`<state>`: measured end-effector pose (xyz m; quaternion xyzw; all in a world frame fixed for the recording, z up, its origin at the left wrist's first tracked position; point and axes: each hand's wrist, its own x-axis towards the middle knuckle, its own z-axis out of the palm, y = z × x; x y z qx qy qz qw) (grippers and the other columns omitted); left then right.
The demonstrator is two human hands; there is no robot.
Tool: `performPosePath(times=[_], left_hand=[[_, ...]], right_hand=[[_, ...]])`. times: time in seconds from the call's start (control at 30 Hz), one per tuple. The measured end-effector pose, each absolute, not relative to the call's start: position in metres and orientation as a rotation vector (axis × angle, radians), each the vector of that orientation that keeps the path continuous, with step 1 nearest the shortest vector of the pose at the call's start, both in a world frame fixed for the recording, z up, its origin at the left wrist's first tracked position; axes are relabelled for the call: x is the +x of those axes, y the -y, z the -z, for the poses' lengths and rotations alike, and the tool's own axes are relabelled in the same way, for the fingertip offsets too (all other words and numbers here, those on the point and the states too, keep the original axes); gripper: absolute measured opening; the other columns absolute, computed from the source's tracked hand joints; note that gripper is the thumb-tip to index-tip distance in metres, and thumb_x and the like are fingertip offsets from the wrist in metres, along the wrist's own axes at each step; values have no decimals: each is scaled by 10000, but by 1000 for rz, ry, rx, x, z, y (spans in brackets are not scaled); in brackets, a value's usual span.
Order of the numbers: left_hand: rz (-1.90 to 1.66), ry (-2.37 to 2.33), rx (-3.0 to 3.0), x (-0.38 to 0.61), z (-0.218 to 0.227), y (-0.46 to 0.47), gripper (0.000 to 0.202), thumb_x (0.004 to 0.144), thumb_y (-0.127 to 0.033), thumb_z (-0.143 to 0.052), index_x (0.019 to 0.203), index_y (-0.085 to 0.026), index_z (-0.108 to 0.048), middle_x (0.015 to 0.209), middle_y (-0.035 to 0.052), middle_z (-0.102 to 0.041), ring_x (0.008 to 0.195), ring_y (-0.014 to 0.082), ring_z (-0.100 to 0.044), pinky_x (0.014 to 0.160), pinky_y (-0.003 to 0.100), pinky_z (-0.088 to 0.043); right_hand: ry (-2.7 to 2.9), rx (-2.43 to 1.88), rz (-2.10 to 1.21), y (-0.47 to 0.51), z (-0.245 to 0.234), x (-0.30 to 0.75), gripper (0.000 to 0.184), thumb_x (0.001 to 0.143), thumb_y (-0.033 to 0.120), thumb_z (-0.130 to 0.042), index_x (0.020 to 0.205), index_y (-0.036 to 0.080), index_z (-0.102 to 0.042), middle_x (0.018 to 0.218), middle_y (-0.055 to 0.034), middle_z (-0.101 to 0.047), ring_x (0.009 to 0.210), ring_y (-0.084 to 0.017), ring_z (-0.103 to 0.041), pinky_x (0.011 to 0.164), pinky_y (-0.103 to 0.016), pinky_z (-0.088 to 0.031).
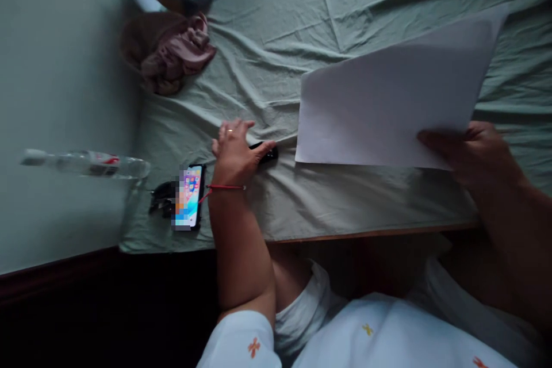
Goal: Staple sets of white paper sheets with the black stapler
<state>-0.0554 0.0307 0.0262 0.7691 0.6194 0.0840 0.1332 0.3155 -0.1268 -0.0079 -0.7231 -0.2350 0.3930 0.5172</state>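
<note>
Right hand (pixel 485 155) gripping paper (pixel 383 103), left hand (pixel 236 149) spread by one black object (pixel 271 154), one phone (pixel 190 198), one bottle (pixel 103 165)

No text, brand or number can be read; at nine o'clock in the view, the clear bottle (pixel 133 167) bears a label (pixel 103 165) in white, red and dark tones, any lettering on it too small and blurred to make out; between eight and nine o'clock, the lit phone (pixel 194 198) shows small coloured icons (pixel 192 183), any captions too small to read, its left part hidden by pixel blocks.
</note>
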Motion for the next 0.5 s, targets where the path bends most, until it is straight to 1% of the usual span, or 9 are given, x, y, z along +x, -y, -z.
performPosePath(times=[0.07, 0.13, 0.2, 0.23, 0.27, 0.3, 0.33, 0.4, 0.5], left_hand=[[-392, -1976, 2181, -56, -28, -33, 489, 808, -402, -794, 1253, -246, -666, 1542, 178, -524, 1562, 443, -307, 1252, 699, -248], [-642, -1991, 2125, -51, -30, -31, 408, 845, -377, -762, 1213, -227, -667, 1485, 181, -554, 1527, 420, -372, 1255, 663, -294], [-931, -1801, 2037, -39, -33, -25, 350, 949, -449, -643, 1224, -231, -641, 1408, 156, -600, 1424, 353, -518, 1196, 567, -433], [-1051, -1675, 1968, -31, -34, -20, 364, 999, -505, -556, 1244, -243, -622, 1372, 137, -622, 1352, 315, -588, 1128, 505, -508], [-1073, -1554, 1903, -22, -34, -16, 394, 1030, -543, -482, 1280, -261, -596, 1358, 121, -636, 1309, 287, -626, 1050, 447, -560], [-1073, -1479, 1835, -14, -33, -11, 419, 1047, -564, -424, 1303, -269, -579, 1342, 116, -653, 1268, 268, -656, 977, 402, -589], [-1017, -1427, 1783, -7, -32, -7, 441, 1055, -574, -397, 1327, -273, -569, 1331, 114, -670, 1241, 254, -674, 937, 369, -596], [-919, -1337, 1701, 3, -26, -2, 427, 1039, -557, -451, 1302, -253, -598, 1259, 116, -714, 1174, 243, -705, 887, 341, -599], [-893, -1229, 1585, 10, -15, 0, 270, 928, -451, -665, 1075, -224, -680, 1067, 75, -760, 998, 211, -727, 843, 319, -589]], right_hand=[[556, -1724, -968, 128, 3, 313, 294, 582, 346, -924, 698, 199, -698, 765, -4, -622, 642, -79, -517, 560, -217, -420], [540, -1722, -981, 128, 0, 312, 224, 616, 300, -886, 710, 210, -703, 803, 3, -640, 675, -85, -541, 594, -226, -457], [510, -1700, -972, 129, -2, 312, 199, 617, 273, -867, 731, 218, -714, 841, 10, -661, 705, -91, -568, 628, -235, -494], [487, -1675, -964, 128, -2, 312, 215, 598, 263, -874, 742, 219, -721, 858, 12, -674, 717, -94, -582, 646, -238, -511], [454, -1647, -959, 128, -2, 313, 251, 560, 252, -892, 744, 217, -725, 862, 10, -684, 719, -97, -591, 651, -240, -521], [422, -1617, -957, 128, -2, 314, 294, 518, 243, -914, 744, 213, -729, 861, 7, -692, 716, -100, -599, 651, -238, -526], [400, -1591, -957, 128, -1, 316, 330, 482, 237, -932, 743, 208, -732, 857, 3, -698, 711, -100, -603, 645, -234, -526], [401, -1571, -963, 127, 1, 319, 365, 454, 246, -961, 739, 197, -738, 834, 0, -698, 690, -92, -598, 625, -220, -513], [472, -1585, -1013, 127, 5, 323, 372, 484, 312, -990, 718, 174, -736, 779, 1, -678, 653, -69, -567, 588, -192, -474]])
